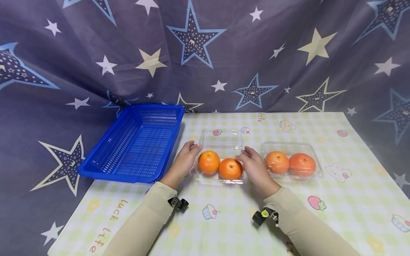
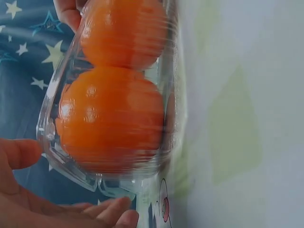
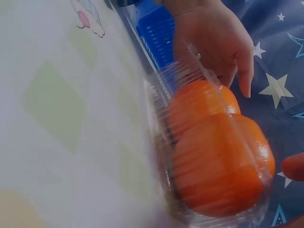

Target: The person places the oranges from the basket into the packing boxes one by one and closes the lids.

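Observation:
A clear plastic clamshell box [image 1: 221, 181] stands in the middle of the table, its lid [image 1: 224, 139] folded back behind it. Inside sit two oranges, a left one [image 1: 209, 162] and a right one [image 1: 230, 169], side by side. My left hand [image 1: 187, 159] is at the box's left side, with thumb and fingers [image 2: 114, 213] spread about its edge. At the opposite side is my right hand [image 1: 255, 169], fingers extended beside the box and thumb close to the right orange. Whether the right fingertips touch the box cannot be made out.
To the right lies a second clear box [image 1: 293, 144] with its lid down over two oranges [image 1: 302, 164]. A blue plastic basket [image 1: 169, 156] stands at the left. A star-patterned cloth [image 1: 217, 42] hangs behind the checked tablecloth [image 1: 346, 202].

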The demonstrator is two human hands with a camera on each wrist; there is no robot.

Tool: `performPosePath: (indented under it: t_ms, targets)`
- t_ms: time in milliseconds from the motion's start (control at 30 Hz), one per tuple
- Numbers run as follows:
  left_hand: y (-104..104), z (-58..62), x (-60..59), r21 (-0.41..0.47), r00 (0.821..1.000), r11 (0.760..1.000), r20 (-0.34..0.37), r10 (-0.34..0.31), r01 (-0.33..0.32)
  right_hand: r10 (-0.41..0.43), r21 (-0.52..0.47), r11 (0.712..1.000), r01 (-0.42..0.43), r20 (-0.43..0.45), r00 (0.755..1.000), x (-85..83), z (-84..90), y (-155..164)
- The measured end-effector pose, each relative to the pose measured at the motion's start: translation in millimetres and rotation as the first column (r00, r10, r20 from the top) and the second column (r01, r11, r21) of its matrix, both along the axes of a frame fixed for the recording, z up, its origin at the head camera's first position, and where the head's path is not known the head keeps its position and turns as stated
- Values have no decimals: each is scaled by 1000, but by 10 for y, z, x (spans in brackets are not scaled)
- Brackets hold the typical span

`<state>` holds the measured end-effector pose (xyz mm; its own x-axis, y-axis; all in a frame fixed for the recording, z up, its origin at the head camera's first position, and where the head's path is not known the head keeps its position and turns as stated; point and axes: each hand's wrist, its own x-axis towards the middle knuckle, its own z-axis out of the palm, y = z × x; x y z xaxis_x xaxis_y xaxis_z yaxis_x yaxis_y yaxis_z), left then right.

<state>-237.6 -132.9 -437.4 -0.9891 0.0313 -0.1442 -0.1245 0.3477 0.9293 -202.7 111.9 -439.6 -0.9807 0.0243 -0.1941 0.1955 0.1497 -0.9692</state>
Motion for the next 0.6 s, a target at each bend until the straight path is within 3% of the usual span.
performPosePath:
  t_ms: [233,600]
  targets:
    - [-1,-21,2,74,999,997,-39,-10,13,-32,4,999,33,-62,998,-24,-77,-34]
    - [-8,-10,10,165,999,986,-54,-1,10,0,18,1000,3,-155,988,-22,-112,-10]
